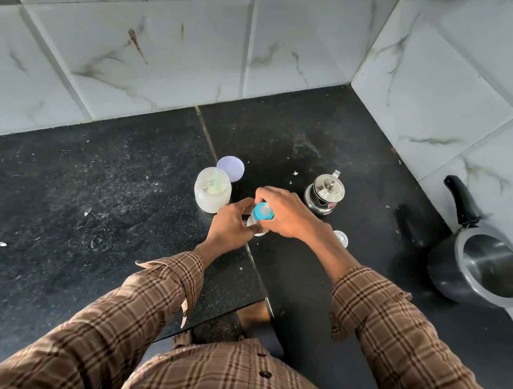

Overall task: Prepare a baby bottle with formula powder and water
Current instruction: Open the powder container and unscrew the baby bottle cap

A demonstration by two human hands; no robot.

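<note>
Both hands meet at a small baby bottle (259,219) that stands on the dark stone bench (81,201), near its middle seam. The left hand (232,224) curls its fingers around the lower body of the bottle from the left, closed snugly on it. The right hand (285,213) comes over from the right with fingers bent around the blue ring and teat at the bottle's top, closed on it as well; how tightly it presses cannot be told. Both arms wear brown checked sleeves (394,331).

Just left of the hands stands an open clear jar (212,192) holding pale powder, with a scoop inside it. Its round lilac lid (230,168) lies flat on the bench just behind the jar. Just right of the right wrist a small clear cap (341,239) sits on the bench. Behind the right hand stands a small shiny steel pot with a lid (324,195). Farther right, against the tiled wall (170,48), rests a black pressure cooker (483,271) without its lid, its handle pointing back toward the corner.
</note>
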